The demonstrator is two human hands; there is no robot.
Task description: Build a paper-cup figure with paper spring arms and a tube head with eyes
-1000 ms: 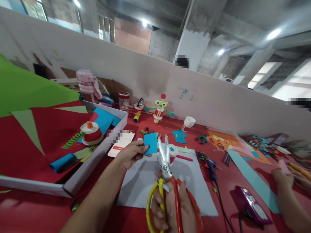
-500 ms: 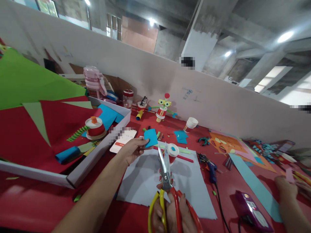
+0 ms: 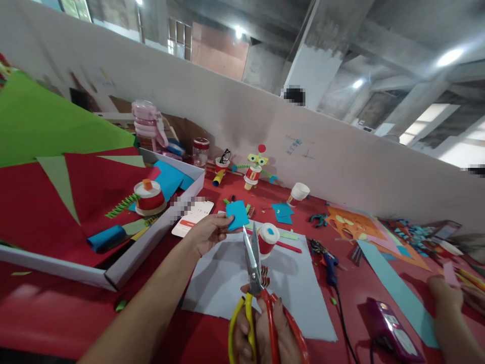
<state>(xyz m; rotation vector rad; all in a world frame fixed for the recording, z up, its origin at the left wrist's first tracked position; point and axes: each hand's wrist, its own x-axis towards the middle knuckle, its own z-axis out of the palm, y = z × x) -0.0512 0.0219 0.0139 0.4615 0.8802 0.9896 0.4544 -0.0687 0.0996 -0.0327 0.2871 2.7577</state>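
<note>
Between the thumb and fingers of my left hand (image 3: 212,231) is a small square of blue paper (image 3: 237,215). My right hand (image 3: 261,328) grips scissors (image 3: 253,263) with one yellow and one red handle; their blades are slightly apart and point up toward the blue paper's lower edge. Just right of the blades, a red and white paper cup (image 3: 268,240) stands upside down on white paper sheets (image 3: 299,293), a blue spot on its top. A folded red and green paper spring (image 3: 265,275) lies below the cup, partly hidden by the scissors.
At left is a white box (image 3: 125,260) with coloured paper and another cup. A finished cup figure (image 3: 253,174) stands by the wall. A phone (image 3: 193,218) lies behind my left hand. A glue gun (image 3: 330,268) and a purple device (image 3: 396,328) lie right, near another person's hand (image 3: 441,293).
The scissors in my right hand have shifted slightly left. The blue paper has moved a little to the right, still in my left hand.
</note>
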